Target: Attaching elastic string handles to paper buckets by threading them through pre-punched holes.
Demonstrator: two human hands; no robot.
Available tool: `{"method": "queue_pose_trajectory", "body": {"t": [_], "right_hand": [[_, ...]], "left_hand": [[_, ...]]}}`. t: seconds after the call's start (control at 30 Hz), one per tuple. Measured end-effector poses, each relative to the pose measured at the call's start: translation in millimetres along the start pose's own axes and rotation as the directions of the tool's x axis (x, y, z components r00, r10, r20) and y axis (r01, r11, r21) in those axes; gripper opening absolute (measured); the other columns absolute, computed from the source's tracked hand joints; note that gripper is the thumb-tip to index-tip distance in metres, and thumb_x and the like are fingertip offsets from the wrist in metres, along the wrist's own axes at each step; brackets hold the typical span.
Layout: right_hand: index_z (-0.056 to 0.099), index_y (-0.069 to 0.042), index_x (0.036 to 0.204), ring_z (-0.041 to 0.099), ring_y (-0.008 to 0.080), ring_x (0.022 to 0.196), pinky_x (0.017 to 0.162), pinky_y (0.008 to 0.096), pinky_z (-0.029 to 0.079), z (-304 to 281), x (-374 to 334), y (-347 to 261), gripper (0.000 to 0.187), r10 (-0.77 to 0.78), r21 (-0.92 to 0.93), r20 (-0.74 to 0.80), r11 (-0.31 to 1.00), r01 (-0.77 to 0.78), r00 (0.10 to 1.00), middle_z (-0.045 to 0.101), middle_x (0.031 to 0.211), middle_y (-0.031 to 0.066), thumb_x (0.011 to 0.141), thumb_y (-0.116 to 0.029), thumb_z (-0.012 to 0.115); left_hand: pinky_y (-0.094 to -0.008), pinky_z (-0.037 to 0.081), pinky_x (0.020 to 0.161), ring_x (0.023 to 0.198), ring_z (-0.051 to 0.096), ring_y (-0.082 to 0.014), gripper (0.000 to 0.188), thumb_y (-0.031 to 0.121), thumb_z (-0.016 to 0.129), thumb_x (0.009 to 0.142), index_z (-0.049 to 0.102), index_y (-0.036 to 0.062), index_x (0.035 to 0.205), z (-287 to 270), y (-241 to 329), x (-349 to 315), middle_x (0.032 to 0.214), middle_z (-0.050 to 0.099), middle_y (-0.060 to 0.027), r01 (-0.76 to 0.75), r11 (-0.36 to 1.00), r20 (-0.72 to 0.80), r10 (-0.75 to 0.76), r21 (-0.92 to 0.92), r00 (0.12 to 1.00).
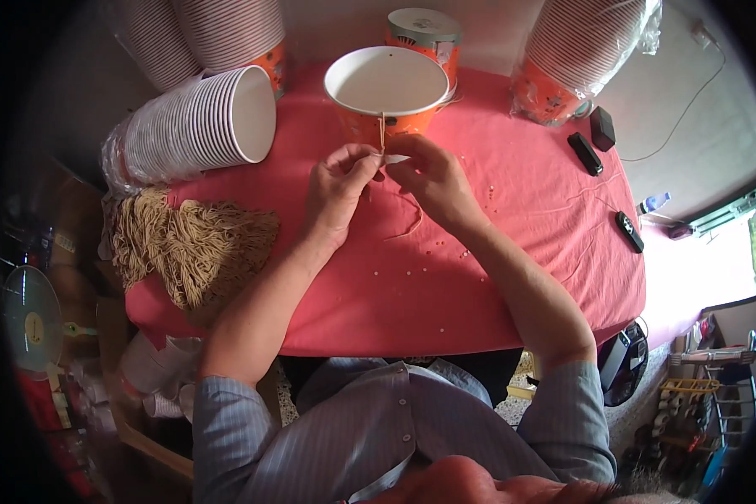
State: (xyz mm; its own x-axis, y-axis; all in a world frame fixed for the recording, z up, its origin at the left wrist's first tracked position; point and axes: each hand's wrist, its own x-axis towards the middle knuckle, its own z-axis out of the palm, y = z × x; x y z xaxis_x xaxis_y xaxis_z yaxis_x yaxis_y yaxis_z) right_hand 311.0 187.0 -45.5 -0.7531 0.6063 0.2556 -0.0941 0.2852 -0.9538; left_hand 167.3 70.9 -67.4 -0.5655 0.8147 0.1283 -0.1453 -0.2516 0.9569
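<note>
A large orange paper bucket (357,124) with a white inside stands upright in front of me. From its near rim a thin tan cord (382,126) runs down to my fingers. My left hand (338,185) is closed in a pinch on this cord, just below the bucket. Beside it, my right hand (435,178) pinches a small white strip (396,158), which looks like paper or tape; the fingertips of both hands nearly meet there. A loose tail of cord (417,220) lies on the red cloth under my hands. My fingers hide the exact grip.
Left on the red tablecloth (361,311) are a pile of tan cords (197,248) and a wrapped stack of buckets (248,113) on its side. More stacks (575,50) stand behind. Another bucket (428,29) is upside down. A black remote (629,232) lies at the right edge.
</note>
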Motion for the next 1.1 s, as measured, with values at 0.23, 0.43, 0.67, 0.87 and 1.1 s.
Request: {"method": "queue_pose_trajectory", "body": {"t": [0.23,0.43,0.67,0.87,1.1], "right_hand": [[0.069,0.001,0.121,0.072,0.0117,0.087,0.072,0.0279,0.058,-4,1,13,0.021,0.159,0.251,0.097,0.951,-0.179,0.982,0.078,0.109,0.0089,0.104,-0.012,0.071],[0.071,0.0,0.121,0.073,0.0116,0.09,0.076,0.0276,0.059,1,-2,13,0.019,0.16,0.32,0.071,0.931,-0.174,0.985,0.078,0.104,0.0056,0.106,-0.011,0.069],[0.078,0.0,0.121,0.073,0.0104,0.091,0.078,0.0271,0.058,5,-2,16,0.021,0.127,0.315,0.01,0.941,-0.123,0.992,0.08,0.102,0.0049,0.107,-0.014,0.07],[0.076,0.0,0.128,0.074,0.0133,0.097,0.078,0.0292,0.061,6,-5,11,0.028,0.136,0.302,0.003,0.945,-0.13,0.991,0.079,0.105,0.0072,0.108,-0.018,0.071],[0.077,0.001,0.126,0.074,0.0128,0.096,0.077,0.0283,0.061,7,-6,7,0.027,0.145,0.286,-0.017,0.949,-0.134,0.989,0.079,0.104,0.0074,0.108,-0.018,0.07]], "left_hand": [[-0.0199,0.047,0.073,0.084,0.062,-0.0028,0.012,0.016,0.077,0.101,0.075,0.0057,0.106,0,0,2,0.092,0.071,0.0046,-0.043,0.998,-0.011,0.044,0.055,0.999],[-0.0208,0.048,0.075,0.083,0.059,-0.0025,0.011,0.014,0.076,0.102,0.075,0.0032,0.106,2,-2,1,0.091,0.069,0.0052,-0.09,0.99,-0.006,0.091,0.112,0.996],[-0.0216,0.051,0.079,0.087,0.063,-0.0044,0.012,0.012,0.074,0.104,0.075,0.0009,0.108,7,0,-2,0.094,0.072,0.0025,-0.107,0.986,0.002,0.108,0.128,0.994],[-0.022,0.052,0.079,0.087,0.064,-0.0051,0.012,0.011,0.072,0.105,0.076,0.0005,0.11,4,-1,-1,0.094,0.072,0.0017,-0.108,0.986,0.01,0.107,0.128,0.994],[-0.0248,0.055,0.084,0.09,0.068,-0.0079,0.016,0.01,0.068,0.107,0.075,-0.0023,0.114,4,2,-3,0.098,0.075,-0.0015,-0.179,0.959,0.036,0.176,0.221,0.984]]}}
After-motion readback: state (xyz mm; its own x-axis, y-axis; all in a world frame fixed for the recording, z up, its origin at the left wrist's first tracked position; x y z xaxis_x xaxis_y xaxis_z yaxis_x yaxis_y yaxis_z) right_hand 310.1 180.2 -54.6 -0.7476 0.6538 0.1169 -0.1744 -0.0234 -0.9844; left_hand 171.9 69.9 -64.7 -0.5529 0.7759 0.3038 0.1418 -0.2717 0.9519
